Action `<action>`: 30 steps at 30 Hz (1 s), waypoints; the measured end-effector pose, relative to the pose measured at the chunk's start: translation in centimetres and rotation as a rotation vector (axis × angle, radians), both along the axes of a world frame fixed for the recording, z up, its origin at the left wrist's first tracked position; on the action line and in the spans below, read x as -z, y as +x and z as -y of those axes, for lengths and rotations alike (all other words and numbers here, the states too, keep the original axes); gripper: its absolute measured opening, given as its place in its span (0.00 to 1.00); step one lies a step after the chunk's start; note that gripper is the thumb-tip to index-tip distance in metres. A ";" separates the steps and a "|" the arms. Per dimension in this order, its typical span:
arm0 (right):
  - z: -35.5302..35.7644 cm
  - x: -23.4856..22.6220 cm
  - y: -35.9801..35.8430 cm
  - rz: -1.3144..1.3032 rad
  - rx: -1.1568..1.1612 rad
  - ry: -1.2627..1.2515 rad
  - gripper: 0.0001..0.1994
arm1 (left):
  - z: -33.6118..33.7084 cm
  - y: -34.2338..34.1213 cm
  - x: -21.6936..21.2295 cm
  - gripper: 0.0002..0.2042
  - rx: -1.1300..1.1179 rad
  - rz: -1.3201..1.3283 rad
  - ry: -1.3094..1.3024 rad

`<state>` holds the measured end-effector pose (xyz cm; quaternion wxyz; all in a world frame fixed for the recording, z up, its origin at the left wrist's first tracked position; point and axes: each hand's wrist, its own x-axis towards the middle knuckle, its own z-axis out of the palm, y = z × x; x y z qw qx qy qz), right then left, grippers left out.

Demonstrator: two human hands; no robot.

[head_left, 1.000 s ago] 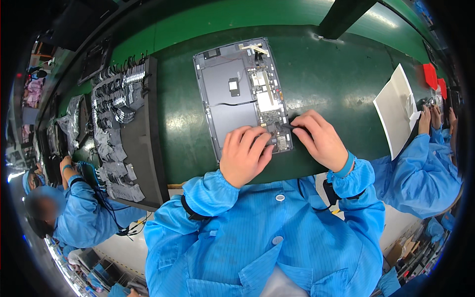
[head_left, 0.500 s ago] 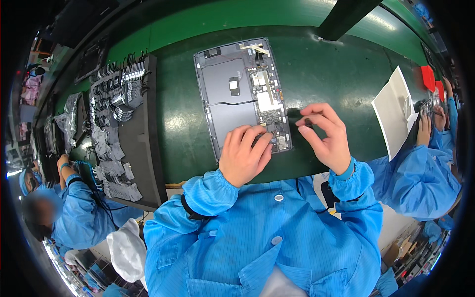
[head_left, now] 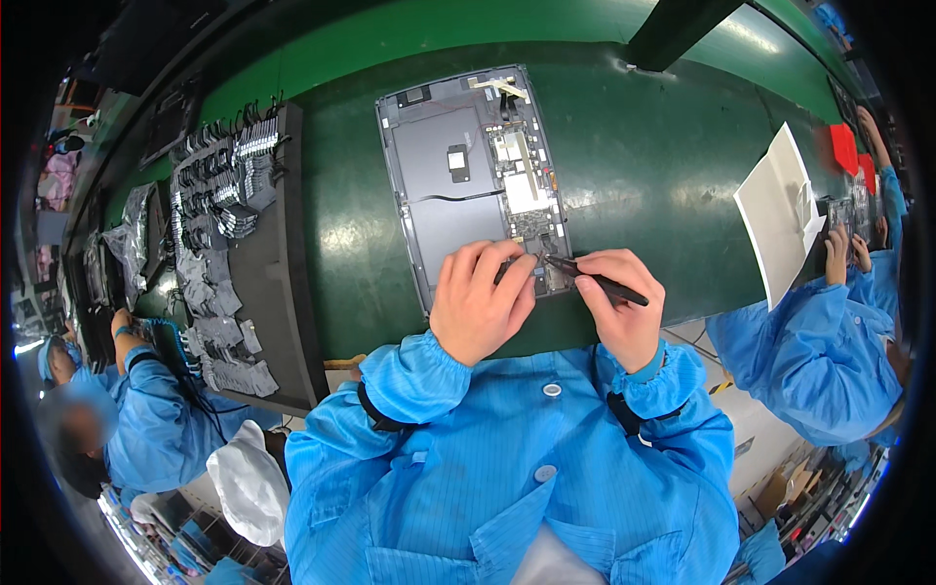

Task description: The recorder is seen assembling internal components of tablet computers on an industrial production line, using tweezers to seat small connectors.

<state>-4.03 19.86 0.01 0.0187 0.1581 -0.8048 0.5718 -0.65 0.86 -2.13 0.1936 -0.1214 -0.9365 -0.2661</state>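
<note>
An opened grey tablet [head_left: 444, 156] lies on the green bench in front of me, its inner side up. A circuit board [head_left: 527, 190] runs down its right side, and a black cable crosses its middle. My right hand [head_left: 624, 310] pinches a pair of black tweezers [head_left: 620, 289], whose tips point left onto the lower end of the board. My left hand [head_left: 481, 300] rests over the tablet's lower edge, beside the tweezer tips. Its fingers are curled together, with a small dark bit showing between them that I cannot make out.
To the left, a black tray [head_left: 278, 283] holds rows of grey parts with black cables. A white sheet [head_left: 777, 210] lies at the right, with red bins [head_left: 843, 151] beyond. A dark post [head_left: 681, 29] stands at the back. Co-workers in blue sit on both sides.
My right hand has moved left and down to the board, and the tweezers now lie across it, tips on the board. The tablet has shifted slightly away; my left hand has barely moved.
</note>
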 end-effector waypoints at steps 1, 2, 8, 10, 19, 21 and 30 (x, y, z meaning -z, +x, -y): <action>0.3 0.1 0.1 -0.052 0.010 0.041 0.08 | 0.0 0.0 0.0 0.15 -0.003 -0.004 0.003; 0.5 0.2 0.1 -0.082 0.030 0.038 0.07 | 0.0 0.0 0.1 0.15 -0.004 -0.003 0.004; 0.9 0.1 0.2 -0.018 0.092 0.045 0.06 | -0.1 0.0 0.0 0.14 -0.006 -0.003 0.015; 1.0 0.1 0.2 -0.020 0.091 0.046 0.06 | -0.1 0.0 -0.1 0.14 -0.005 0.001 0.013; 1.2 0.2 0.6 -0.145 0.010 0.129 0.08 | 0.0 0.0 0.0 0.14 -0.005 -0.001 0.015; 1.2 0.1 0.7 -0.182 -0.036 0.165 0.09 | 0.0 0.1 0.0 0.14 -0.001 0.003 0.018; 1.2 -0.2 1.0 -0.480 -0.331 0.438 0.18 | 0.0 0.3 0.3 0.20 -0.008 0.017 0.014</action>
